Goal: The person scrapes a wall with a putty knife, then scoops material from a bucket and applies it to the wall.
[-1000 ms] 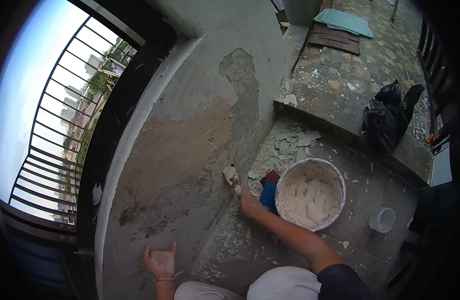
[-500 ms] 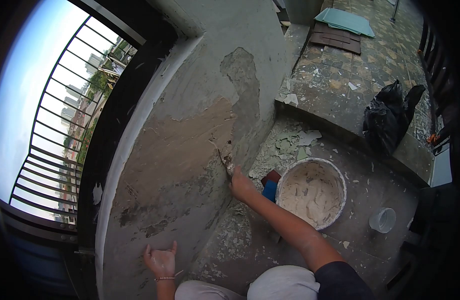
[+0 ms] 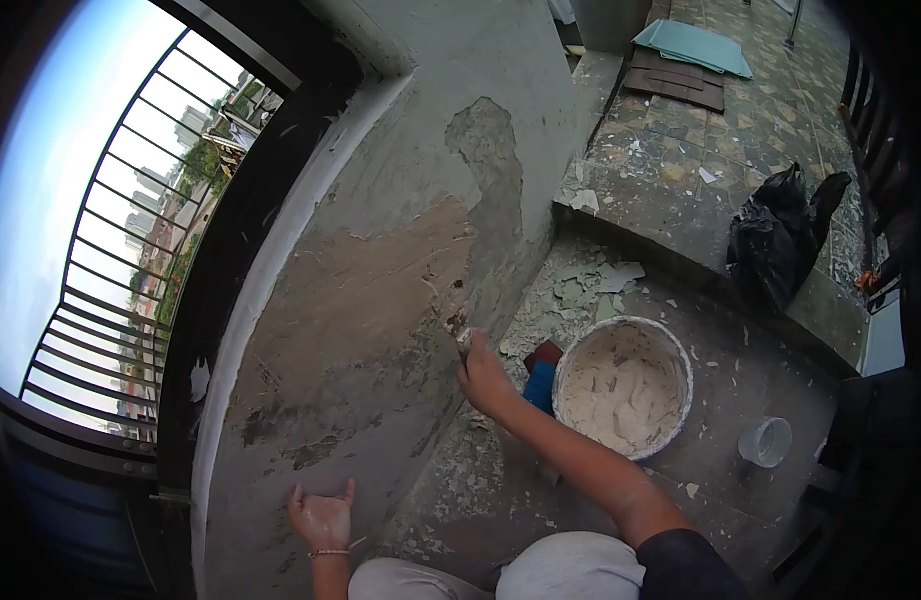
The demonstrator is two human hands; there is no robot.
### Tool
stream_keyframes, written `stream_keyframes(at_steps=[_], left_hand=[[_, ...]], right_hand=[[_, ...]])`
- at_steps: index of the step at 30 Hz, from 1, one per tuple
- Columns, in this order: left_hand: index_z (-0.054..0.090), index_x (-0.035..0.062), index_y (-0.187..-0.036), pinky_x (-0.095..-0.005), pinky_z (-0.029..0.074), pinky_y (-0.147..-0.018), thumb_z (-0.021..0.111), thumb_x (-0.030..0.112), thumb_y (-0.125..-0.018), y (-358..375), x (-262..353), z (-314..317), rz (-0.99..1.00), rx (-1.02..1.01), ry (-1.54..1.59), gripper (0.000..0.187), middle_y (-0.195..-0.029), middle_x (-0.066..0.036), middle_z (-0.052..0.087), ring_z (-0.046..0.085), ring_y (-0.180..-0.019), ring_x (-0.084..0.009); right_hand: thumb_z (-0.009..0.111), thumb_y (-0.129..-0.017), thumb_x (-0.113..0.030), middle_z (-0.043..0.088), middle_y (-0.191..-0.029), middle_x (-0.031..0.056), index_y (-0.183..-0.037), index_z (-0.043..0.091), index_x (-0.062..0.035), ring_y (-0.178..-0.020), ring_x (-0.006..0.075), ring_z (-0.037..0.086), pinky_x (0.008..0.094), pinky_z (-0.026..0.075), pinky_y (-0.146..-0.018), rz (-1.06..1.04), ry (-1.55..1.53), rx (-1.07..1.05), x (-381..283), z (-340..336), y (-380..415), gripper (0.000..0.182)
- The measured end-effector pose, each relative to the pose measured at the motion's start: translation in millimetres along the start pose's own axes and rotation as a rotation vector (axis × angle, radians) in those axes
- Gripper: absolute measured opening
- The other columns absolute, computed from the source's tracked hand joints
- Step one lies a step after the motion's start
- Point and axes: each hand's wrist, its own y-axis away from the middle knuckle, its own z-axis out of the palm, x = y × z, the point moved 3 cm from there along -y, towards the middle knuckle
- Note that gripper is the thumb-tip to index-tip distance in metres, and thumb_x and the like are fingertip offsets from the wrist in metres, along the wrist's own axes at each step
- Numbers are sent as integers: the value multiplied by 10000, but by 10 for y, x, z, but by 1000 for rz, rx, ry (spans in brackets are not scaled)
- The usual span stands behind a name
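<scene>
My right hand [image 3: 489,376] is closed around the handle of a putty knife [image 3: 461,332], which is mostly hidden by the fingers. Its smeared blade lies at the lower right edge of a beige filler patch [image 3: 361,280] on the grey wall [image 3: 381,160]. Beneath that patch the wall is rough and darker. Lower down, my left hand [image 3: 323,517] is near the wall with thumb and an outer finger spread apart, holding nothing; the middle fingers are hard to see. To the right of my right forearm stands a white-rimmed bucket [image 3: 692,385] with beige filler inside.
Beside the bucket are a blue object [image 3: 541,386] and a clear plastic cup [image 3: 766,441]. Paint flakes [image 3: 581,290] litter the floor along a raised step [image 3: 661,235]. On the step sit a black plastic bag [image 3: 778,240] and teal sheets [image 3: 693,47]. A railing [image 3: 111,270] lies left.
The putty knife's blade has turned from nearly edge-on to flatter against the wall, and my right hand has shifted very slightly. My left hand stays in place.
</scene>
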Motion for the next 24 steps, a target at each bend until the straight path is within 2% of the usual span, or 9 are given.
stream_keyframes(at_steps=[3, 6, 12, 14, 17, 21, 24], left_hand=[[182, 107, -1379, -548, 220, -1029, 507, 377, -835, -10, -6, 0, -1, 12, 14, 689, -1435, -100, 147, 139, -1322, -260], [193, 110, -1373, -551, 221, -1027, 504, 378, -836, -28, -1, -12, 2, -27, 6, 676, -1427, -98, 160, 146, -1320, -259], [214, 110, -1362, -554, 223, -1023, 496, 373, -840, -13, -2, -10, 11, -63, 2, 649, -1414, -96, 180, 157, -1317, -257], [216, 110, -1362, -554, 225, -1022, 491, 368, -843, -14, 0, -4, -1, -67, 20, 642, -1415, -93, 179, 160, -1315, -256], [211, 109, -1367, -554, 233, -1016, 485, 362, -845, 2, -3, 18, -10, -27, 37, 642, -1416, -92, 179, 166, -1313, -253], [195, 106, -1376, -554, 238, -1015, 480, 362, -847, -7, -5, -1, 6, -29, 7, 653, -1419, -94, 171, 165, -1312, -252], [204, 105, -1372, -555, 240, -1013, 478, 363, -848, -13, -5, 17, 4, -19, 15, 645, -1417, -94, 181, 172, -1308, -253]], right_hand=[[376, -864, -48, 469, -1177, 352, -1301, 252, 116, -972, 486, 550, 498, 443, -849, 121, 169, -164, -144, -83, -264, 483], [416, -847, -69, 510, -1086, 374, -1286, 223, 164, -932, 481, 558, 498, 450, -811, 158, 209, -233, -62, 39, -264, 533], [425, -822, -45, 491, -1099, 390, -1290, 199, 175, -968, 492, 542, 478, 436, -858, 224, 146, -371, 666, 453, 285, 564], [427, -838, -61, 482, -1130, 374, -1287, 229, 162, -980, 487, 540, 475, 438, -862, 181, 136, -305, 856, 540, 498, 539], [453, -836, -71, 476, -1134, 370, -1283, 243, 162, -976, 492, 533, 475, 440, -857, 59, 78, -155, 757, 457, 475, 547], [455, -837, -74, 463, -1142, 369, -1288, 237, 159, -966, 495, 528, 479, 440, -847, -4, 46, -58, 260, 97, 77, 553], [474, -837, -78, 456, -1148, 371, -1300, 183, 164, -1043, 489, 490, 470, 413, -886, -4, 55, -23, -76, -100, -239, 597]])
